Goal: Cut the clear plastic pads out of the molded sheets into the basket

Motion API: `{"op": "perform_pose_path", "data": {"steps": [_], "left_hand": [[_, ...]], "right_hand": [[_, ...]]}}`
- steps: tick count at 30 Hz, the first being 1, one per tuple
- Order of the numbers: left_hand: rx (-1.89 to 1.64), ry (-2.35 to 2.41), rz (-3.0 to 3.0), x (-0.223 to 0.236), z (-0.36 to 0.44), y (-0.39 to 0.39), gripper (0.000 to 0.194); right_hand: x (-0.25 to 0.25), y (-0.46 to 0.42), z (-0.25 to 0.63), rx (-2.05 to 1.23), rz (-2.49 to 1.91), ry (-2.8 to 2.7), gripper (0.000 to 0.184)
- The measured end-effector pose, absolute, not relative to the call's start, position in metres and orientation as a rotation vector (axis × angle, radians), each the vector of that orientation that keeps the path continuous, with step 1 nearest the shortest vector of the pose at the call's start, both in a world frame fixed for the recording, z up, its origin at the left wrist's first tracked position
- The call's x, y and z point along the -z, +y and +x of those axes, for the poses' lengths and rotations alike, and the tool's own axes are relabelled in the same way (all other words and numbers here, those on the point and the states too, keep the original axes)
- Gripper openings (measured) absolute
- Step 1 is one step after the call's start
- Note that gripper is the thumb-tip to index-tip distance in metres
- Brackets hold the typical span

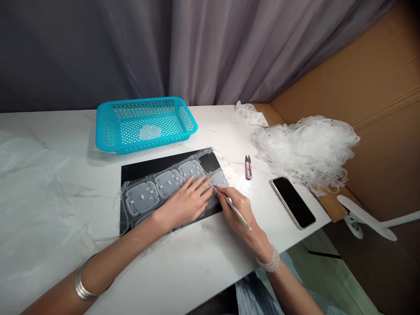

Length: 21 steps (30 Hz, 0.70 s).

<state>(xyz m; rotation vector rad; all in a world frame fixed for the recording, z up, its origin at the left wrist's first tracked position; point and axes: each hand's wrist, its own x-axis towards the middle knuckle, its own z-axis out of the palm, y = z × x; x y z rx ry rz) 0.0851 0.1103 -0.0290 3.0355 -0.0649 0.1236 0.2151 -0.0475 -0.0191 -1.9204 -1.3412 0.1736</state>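
A clear molded sheet (141, 197) with rows of rounded shapes, each outlined and dotted with small bumps, lies on a black mat (139, 172). One shape is cut out near the sheet's far right corner, where black shows through. My left hand (187, 201) rests flat on the sheet with its fingers spread. In my right hand (238, 210) is a slim silver pen-like tool (239, 213), gripped like a pencil. Its tip meets the sheet's right part, close to my left fingertips; the tip is too small to make out.
Behind the mat stands a blue basket (105, 127) with a clear cut piece (150, 132) inside. To the right are pink thread snips (248, 168), a phone (293, 202) and a heap of clear scraps (308, 148). Clear film (36, 197) covers the table's left side.
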Motion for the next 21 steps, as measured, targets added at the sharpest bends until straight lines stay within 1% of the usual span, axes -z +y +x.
{"op": "perform_pose_path", "data": {"steps": [6, 10, 13, 17, 21], "left_hand": [[-0.112, -0.064, 3.029, 0.029, 0.085, 0.111, 0.047], [-0.105, -0.091, 3.06, 0.029, 0.085, 0.111, 0.047], [-0.135, -0.101, 3.073, 0.03, 0.085, 0.111, 0.046], [-0.201, -0.102, 3.057, 0.035, 0.084, 0.112, 0.046], [-0.241, -0.092, 3.038, 0.04, 0.084, 0.113, 0.044]], "right_hand": [[0.001, -0.059, 0.211, -0.205, -1.919, -1.552, 0.016], [0.015, -0.053, 0.216, -0.065, -1.944, -1.699, 0.023], [0.027, -0.043, 0.221, 0.041, -1.976, -1.693, 0.026], [0.032, -0.035, 0.223, 0.046, -2.049, -1.691, 0.033], [0.035, -0.03, 0.218, -0.026, -2.03, -1.728, 0.038]]}}
